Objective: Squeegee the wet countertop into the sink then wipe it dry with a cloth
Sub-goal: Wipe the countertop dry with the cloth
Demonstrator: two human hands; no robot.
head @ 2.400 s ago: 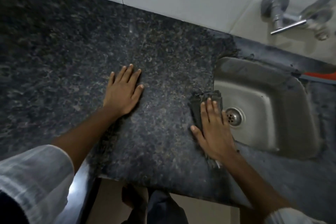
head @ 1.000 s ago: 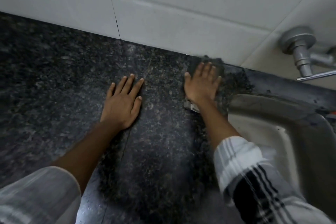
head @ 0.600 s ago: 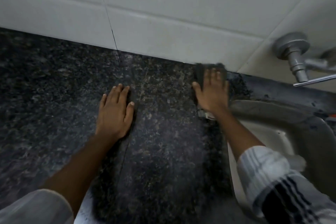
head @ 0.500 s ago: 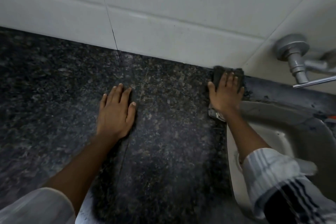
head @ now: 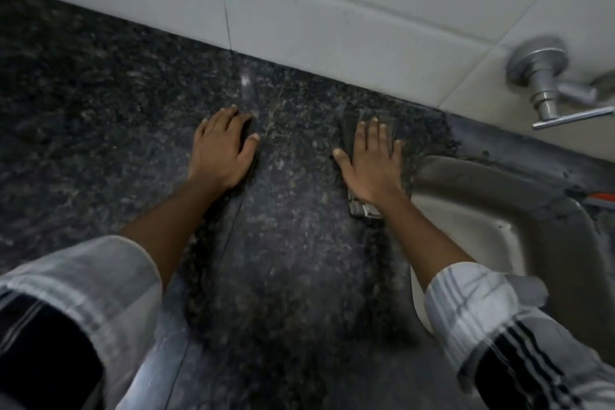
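My right hand [head: 372, 160] lies flat, fingers spread, pressing a dark folded cloth [head: 362, 208] onto the speckled black granite countertop [head: 293, 243]. The cloth shows past my fingertips and under my wrist; my palm hides the rest. It sits near the back wall, just left of the steel sink [head: 519, 210]. My left hand [head: 221, 146] rests palm down on the bare counter to the left, holding nothing. No squeegee is visible.
A white tiled wall [head: 332, 10] runs along the counter's back edge. A chrome tap with a lever handle [head: 552, 93] juts from the wall above the sink. Something orange [head: 602, 197] lies at the sink's far right rim.
My right hand has slid the cloth left along the back of the counter, away from the sink's corner. Before that it had moved the cloth from the front edge to the back. My left hand stayed put.
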